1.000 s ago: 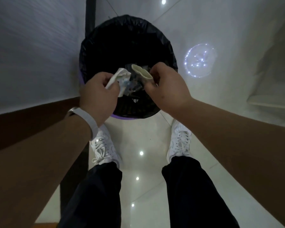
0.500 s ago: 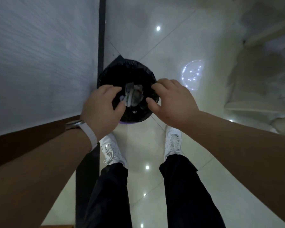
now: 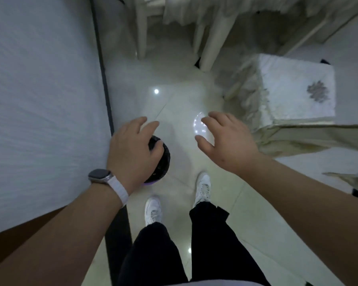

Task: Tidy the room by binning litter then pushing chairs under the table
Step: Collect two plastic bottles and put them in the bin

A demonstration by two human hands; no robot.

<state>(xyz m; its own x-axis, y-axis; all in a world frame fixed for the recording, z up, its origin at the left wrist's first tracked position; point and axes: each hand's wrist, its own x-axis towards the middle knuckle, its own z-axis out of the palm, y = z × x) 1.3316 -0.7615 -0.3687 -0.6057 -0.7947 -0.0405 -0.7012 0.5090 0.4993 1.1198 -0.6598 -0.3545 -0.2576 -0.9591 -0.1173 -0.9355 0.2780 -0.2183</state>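
A round bin (image 3: 163, 159) with a black liner and a purple base stands on the floor beside the wall, mostly hidden under my left hand. My left hand (image 3: 132, 149) hovers over it, fingers apart and empty, a white-strapped watch on the wrist. My right hand (image 3: 225, 139) is held out to the right of the bin, also open and empty. A chair with a cream lace cover (image 3: 287, 93) stands at the right. The pale legs of a table or another chair (image 3: 213, 40) rise at the top under a lace cloth.
A grey wall (image 3: 43, 100) with a dark skirting strip (image 3: 103, 79) runs along the left. The glossy white tile floor (image 3: 174, 100) shows light reflections. My white shoes (image 3: 203, 187) and black trousers are below. Cream fabric (image 3: 318, 139) juts in at the right edge.
Both hands have let go of the crumpled litter into the bin and spread open. The view has risen and tilted forward, bringing the covered chair and table legs into sight.
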